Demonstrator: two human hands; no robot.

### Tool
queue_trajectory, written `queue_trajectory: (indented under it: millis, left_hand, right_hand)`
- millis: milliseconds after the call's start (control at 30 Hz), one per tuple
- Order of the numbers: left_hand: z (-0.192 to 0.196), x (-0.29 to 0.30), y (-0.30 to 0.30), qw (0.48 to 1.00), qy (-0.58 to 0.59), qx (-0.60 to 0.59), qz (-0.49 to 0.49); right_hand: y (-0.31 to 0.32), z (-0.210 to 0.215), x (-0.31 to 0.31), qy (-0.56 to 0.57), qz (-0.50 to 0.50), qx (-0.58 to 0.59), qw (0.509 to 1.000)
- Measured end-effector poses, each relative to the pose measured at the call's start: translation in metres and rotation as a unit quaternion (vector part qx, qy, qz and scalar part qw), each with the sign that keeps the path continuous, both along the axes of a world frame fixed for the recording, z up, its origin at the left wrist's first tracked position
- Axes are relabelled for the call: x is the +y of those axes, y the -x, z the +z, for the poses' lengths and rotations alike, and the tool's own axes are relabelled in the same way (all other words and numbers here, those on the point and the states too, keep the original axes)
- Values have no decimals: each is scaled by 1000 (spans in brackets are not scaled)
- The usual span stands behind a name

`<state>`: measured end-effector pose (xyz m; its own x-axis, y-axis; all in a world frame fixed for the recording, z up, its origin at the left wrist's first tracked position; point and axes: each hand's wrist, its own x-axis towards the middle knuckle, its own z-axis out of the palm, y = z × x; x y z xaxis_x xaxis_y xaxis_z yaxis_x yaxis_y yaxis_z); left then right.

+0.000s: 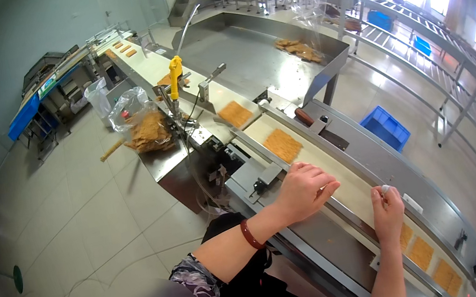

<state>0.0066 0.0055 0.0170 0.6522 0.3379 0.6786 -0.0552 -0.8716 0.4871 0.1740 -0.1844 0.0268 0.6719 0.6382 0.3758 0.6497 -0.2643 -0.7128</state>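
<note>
A pale conveyor belt (335,176) runs diagonally past me, carrying flat, square, orange-brown food sheets. One sheet (283,145) lies just beyond my left hand (307,191), and another sheet (235,113) sits further up the line. My left hand is over the belt's near rail, its fingers curled closed; what they hold, if anything, is hidden. Closed like a fist, my right hand (388,211) hovers over the belt toward its far rail. Something small and white shows at its fingertips, too small to name. Nearer to me, past that hand, more sheets (421,253) lie in a row.
A wide steel tray table (232,41) beyond the belt bears a pile of brown sheets (298,50). Left of the belt is a clear bag of brown pieces (149,132) beside a yellow-handled tool (176,77). A blue crate (385,129) rests on the floor at right, near metal racks (423,78).
</note>
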Motion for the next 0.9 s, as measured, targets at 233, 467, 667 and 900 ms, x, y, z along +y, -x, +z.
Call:
queue_trajectory:
  millis: [233, 467, 667, 900]
  left_hand:
    - [3, 4, 2, 1000, -11, 8, 17]
    - [2, 21, -6, 999, 2, 3, 39]
    - [6, 42, -1, 989, -45, 29, 137]
    - [-12, 13, -17, 946, -99, 251, 181]
  right_hand:
    - [2, 2, 0, 21, -11, 13, 1000]
    - [-2, -4, -2, 12, -17, -1, 1000]
    - [-6, -15, 3, 28, -12, -55, 998]
    - [6, -19, 9, 144, -42, -231, 961]
